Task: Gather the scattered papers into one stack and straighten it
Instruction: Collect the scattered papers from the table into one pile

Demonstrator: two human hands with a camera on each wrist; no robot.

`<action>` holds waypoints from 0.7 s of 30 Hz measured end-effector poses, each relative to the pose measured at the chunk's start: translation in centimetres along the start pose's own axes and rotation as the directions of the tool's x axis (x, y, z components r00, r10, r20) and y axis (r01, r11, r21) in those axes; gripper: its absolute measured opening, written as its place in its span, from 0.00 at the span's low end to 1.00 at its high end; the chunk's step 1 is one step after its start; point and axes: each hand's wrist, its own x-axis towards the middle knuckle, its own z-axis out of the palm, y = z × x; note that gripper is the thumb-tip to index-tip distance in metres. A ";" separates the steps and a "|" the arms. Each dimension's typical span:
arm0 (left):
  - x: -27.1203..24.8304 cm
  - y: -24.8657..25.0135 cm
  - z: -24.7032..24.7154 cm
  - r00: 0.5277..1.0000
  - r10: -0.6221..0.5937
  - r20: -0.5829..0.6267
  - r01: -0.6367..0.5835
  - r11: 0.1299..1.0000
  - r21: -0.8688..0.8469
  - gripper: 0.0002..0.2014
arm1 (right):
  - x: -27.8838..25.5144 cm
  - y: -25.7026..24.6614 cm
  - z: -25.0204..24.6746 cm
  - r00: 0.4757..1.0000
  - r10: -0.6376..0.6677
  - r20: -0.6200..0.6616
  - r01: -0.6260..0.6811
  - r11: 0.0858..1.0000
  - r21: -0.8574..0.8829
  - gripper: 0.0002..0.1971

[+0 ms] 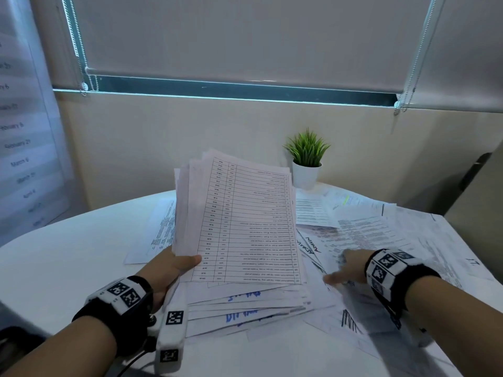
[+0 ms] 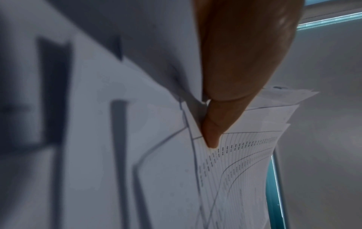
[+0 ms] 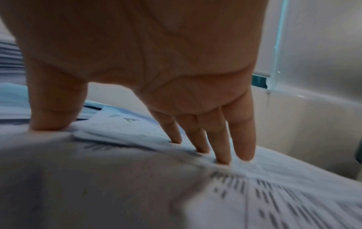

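The job was roughly half done. The left hand (image 1: 166, 270) gripped a thick, uneven stack (image 1: 239, 221) raised above the middle of the bench (image 1: 68, 257), thumb on its top sheet. The right hand (image 1: 345, 270), fingers straight, pressed on loose papers (image 1: 381, 235) spread toward the right edge; gathering and squaring remained.

Round white table (image 1: 68, 240), beige wall (image 1: 190, 137), lowered roller blind (image 1: 245, 36), potted plant (image 1: 307, 156).

Thin matt printed paper sheets (image 1: 245, 219), smooth white table (image 1: 68, 257), glossy white ceramic-looking plant pot (image 1: 305, 175)
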 end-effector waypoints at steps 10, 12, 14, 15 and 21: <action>-0.4 0.2 0.3 1.000 0.020 0.014 -0.019 1.000 -0.016 0.13 | -2.4 -3.5 0.3 0.959 -0.135 -0.247 0.068 0.962 -0.263 0.09; -0.4 0.2 0.3 1.000 0.021 0.010 -0.020 1.000 -0.023 0.13 | -2.6 -3.7 -0.2 0.938 -0.143 -0.317 0.060 0.964 -0.258 0.05; -0.4 0.2 0.3 1.000 0.019 0.009 -0.019 1.000 -0.022 0.13 | -2.7 -3.3 -0.9 0.937 -0.101 -0.334 0.035 0.980 -0.198 0.06; -0.5 0.3 0.3 1.000 0.014 0.013 -0.014 1.000 -0.018 0.13 | -2.6 -2.9 -1.3 0.934 -0.079 -0.348 0.025 0.987 -0.158 0.05; -0.3 0.3 0.0 1.000 0.005 0.007 -0.005 1.000 -0.027 0.14 | -2.4 0.9 -3.2 0.911 0.037 -0.411 0.047 0.980 0.193 0.12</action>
